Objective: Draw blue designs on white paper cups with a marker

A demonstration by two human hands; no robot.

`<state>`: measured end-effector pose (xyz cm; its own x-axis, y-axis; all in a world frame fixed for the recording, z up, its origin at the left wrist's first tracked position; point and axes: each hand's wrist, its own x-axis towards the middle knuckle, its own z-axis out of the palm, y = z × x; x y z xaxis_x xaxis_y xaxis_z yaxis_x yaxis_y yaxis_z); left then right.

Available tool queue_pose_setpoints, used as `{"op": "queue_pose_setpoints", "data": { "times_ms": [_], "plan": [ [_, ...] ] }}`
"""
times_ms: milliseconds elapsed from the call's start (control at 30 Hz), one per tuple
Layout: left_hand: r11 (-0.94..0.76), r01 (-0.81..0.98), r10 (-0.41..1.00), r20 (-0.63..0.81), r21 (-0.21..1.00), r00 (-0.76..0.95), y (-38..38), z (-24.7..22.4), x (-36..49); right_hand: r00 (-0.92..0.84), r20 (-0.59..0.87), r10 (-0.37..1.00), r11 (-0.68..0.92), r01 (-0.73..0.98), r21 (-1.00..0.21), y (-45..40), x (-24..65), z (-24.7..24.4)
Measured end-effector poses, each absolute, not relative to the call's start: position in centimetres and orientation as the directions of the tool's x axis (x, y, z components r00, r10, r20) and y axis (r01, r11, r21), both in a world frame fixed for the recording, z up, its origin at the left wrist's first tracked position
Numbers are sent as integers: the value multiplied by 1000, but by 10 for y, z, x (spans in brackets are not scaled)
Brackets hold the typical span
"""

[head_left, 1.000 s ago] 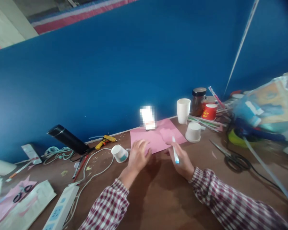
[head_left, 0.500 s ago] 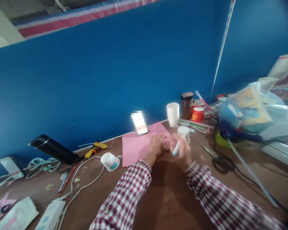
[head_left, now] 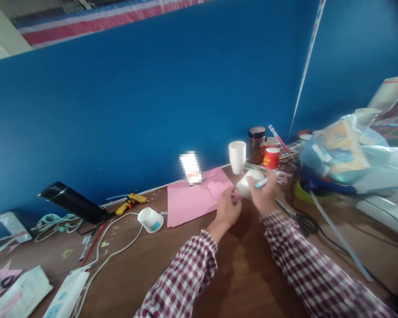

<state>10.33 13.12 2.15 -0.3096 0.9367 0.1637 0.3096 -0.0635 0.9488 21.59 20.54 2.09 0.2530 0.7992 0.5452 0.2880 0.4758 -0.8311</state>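
Observation:
My left hand pinches a small pink paper piece at the right edge of the pink paper sheets. In my right hand a white marker with a blue end sits between the fingers. The same hand has its thumb and fingers around a white paper cup, which is tilted on its side toward the left hand. Part of the cup is hidden behind the fingers. A pink paper cut-out lies on the sheets, left of the cup.
Behind stand a white cup, a dark-lidded jar and a red cup. Scissors lie right of my hand. Leftward are a white cup, a yellow glue gun, cables and a power strip.
My right hand has moved right and taken hold of the paper cup, tipping it over, with the marker still in its fingers. My left hand has shifted right and down with the pink piece.

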Motion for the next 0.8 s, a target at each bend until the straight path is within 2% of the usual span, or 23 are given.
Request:
{"op": "queue_pose_setpoints", "data": {
  "times_ms": [133, 267, 333, 467, 567, 633, 800],
  "plan": [
    [-3, -54, 909, -19, 999, -417, 131, 24, 113, 284, 492, 823, 456, 188, -870, 195, 213, 30],
    [-8, -385, 901, -161, 923, -404, 131, 29, 115, 221, 491, 843, 460, 179, -870, 191, 209, 24],
    [-11, -479, 904, -197, 877, -381, 129, 29, 114, 217, 493, 843, 457, 195, -868, 191, 207, 21],
    [4, -505, 905, -218, 863, -365, 124, 23, 116, 249, 497, 831, 451, 221, -865, 194, 211, 24],
    [35, -473, 886, -246, 880, -393, 122, 18, 121, 359, 539, 762, 468, 269, -842, 198, 217, 31],
    [38, -452, 882, -243, 891, -405, 123, 16, 125, 389, 607, 693, 519, 315, -794, 198, 221, 37],
    [11, -480, 893, -225, 877, -390, 127, 21, 132, 314, 798, 514, 663, 445, -602, 190, 227, 50]
  ]
}}
